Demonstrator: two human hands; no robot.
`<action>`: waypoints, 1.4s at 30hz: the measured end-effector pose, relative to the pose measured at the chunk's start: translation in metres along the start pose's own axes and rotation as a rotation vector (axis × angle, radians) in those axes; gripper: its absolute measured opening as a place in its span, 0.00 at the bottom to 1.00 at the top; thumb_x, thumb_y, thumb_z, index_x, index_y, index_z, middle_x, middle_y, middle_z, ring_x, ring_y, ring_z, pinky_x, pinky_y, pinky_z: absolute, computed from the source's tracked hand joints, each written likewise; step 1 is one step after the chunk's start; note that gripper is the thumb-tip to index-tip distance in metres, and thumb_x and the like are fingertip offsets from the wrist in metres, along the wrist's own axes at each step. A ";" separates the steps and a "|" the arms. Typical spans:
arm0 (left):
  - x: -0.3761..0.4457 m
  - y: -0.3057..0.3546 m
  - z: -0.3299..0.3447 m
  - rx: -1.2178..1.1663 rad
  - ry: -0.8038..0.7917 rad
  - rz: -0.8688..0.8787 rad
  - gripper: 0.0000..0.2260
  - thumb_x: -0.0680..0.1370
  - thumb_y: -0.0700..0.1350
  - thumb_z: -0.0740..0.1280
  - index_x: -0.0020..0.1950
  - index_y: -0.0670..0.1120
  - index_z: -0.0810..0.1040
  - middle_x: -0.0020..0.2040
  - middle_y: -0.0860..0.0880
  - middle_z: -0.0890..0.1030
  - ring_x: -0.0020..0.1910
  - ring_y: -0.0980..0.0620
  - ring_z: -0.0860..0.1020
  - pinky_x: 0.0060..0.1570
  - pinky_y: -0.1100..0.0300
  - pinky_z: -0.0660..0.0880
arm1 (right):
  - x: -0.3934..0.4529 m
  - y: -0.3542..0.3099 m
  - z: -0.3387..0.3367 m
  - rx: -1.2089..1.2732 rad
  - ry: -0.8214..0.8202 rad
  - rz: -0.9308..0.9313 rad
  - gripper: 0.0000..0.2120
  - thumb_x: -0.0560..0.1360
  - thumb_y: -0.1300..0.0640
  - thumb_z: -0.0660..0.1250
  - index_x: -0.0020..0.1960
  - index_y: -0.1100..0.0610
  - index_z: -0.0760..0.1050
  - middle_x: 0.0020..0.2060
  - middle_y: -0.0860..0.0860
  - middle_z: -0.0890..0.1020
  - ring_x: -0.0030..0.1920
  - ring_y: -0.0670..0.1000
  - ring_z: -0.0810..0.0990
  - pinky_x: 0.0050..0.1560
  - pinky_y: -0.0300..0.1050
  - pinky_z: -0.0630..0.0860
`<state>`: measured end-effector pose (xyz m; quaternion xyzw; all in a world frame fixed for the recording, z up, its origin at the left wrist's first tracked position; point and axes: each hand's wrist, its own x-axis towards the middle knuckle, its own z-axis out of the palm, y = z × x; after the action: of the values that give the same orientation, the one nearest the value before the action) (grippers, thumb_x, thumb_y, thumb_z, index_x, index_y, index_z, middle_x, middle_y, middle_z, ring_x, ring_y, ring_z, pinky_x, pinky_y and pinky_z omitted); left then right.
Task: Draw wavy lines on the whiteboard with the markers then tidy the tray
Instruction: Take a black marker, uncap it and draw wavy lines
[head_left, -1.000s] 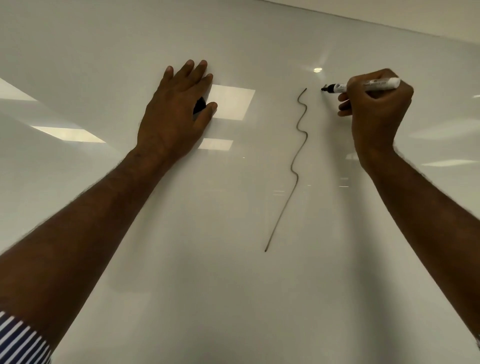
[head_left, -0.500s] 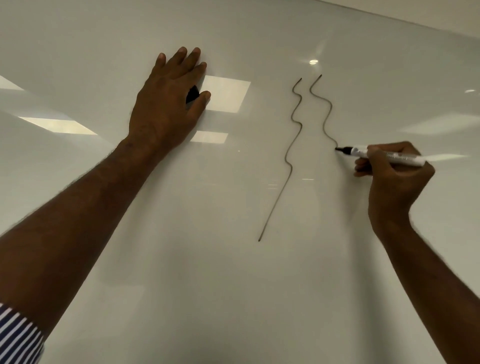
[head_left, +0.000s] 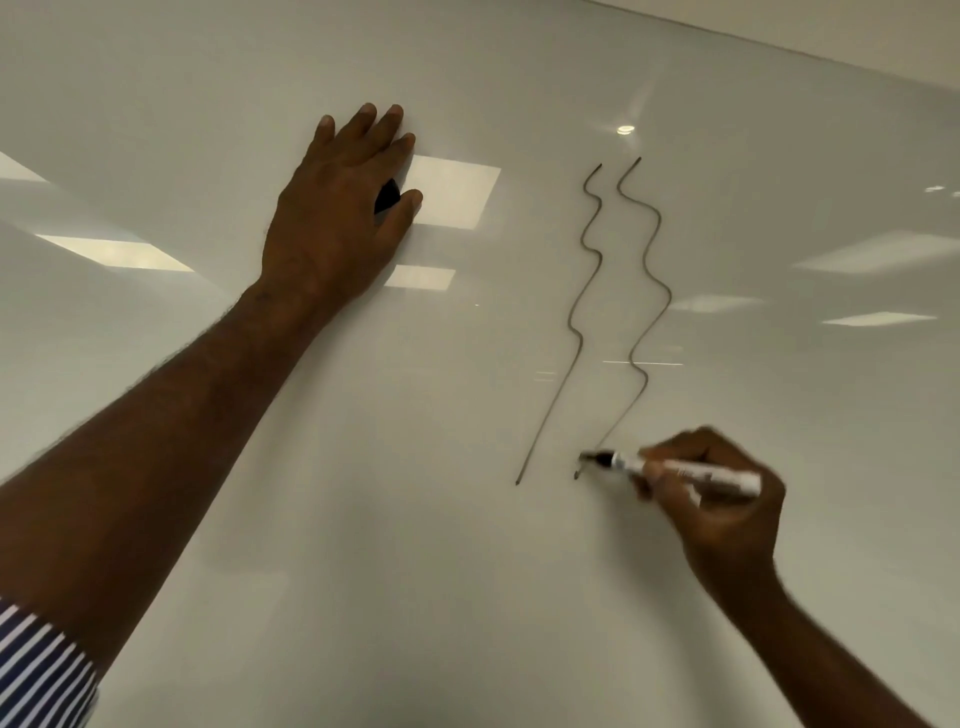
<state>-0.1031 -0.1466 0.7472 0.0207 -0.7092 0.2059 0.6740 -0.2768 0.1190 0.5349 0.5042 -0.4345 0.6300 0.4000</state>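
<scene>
While our left hand (head_left: 340, 218) is lying flat on the whiteboard (head_left: 415, 519), fingers straight w/ a black cap (head_left: 387, 196) under them, our right hand (head_left: 722, 499) is gripping the marker (head_left: 680, 470), tip at the bottom of the right wavy line (head_left: 647, 291).

- Left hand (head_left: 340, 218) flat against whiteboard (head_left: 208, 78), fingers straight and close together, pointing up, thumb out to the right.
- Small black cap (head_left: 387, 195) tucked between left thumb and index finger.
- Left forearm bare, extended diagonally from lower left up to the hand; striped sleeve (head_left: 41, 670) bunched at lower-left corner.
- Right hand (head_left: 722, 499) lower right, fingers curled around white marker (head_left: 680, 472), thumb side toward the board.
- Marker lies nearly horizontal, dark tip pointing left; tip slightly blurred, contact with board unclear.
- Right forearm bare, running from lower-right corner up to the wrist.
- Hands well apart.
</scene>
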 end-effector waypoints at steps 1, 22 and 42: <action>0.000 0.000 0.000 0.001 0.000 0.002 0.24 0.84 0.52 0.58 0.78 0.45 0.65 0.80 0.48 0.62 0.80 0.50 0.57 0.80 0.52 0.48 | 0.019 -0.002 -0.002 0.014 0.045 -0.037 0.07 0.73 0.69 0.70 0.37 0.65 0.78 0.33 0.57 0.81 0.34 0.61 0.81 0.37 0.55 0.77; -0.002 0.000 0.001 -0.019 0.015 -0.009 0.23 0.84 0.52 0.59 0.78 0.45 0.66 0.80 0.49 0.63 0.80 0.51 0.58 0.79 0.54 0.48 | 0.196 0.027 -0.019 0.179 0.493 -0.026 0.02 0.72 0.62 0.69 0.42 0.59 0.76 0.35 0.57 0.83 0.33 0.58 0.83 0.32 0.50 0.79; -0.005 0.001 -0.001 -0.013 -0.012 -0.037 0.24 0.84 0.53 0.58 0.79 0.46 0.64 0.81 0.49 0.61 0.80 0.51 0.56 0.80 0.53 0.48 | 0.040 0.039 -0.034 0.107 0.492 0.084 0.01 0.74 0.70 0.68 0.43 0.68 0.77 0.32 0.60 0.80 0.32 0.62 0.80 0.37 0.53 0.77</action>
<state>-0.1023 -0.1464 0.7417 0.0307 -0.7139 0.1887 0.6736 -0.3305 0.1417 0.5650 0.3377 -0.3106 0.7718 0.4402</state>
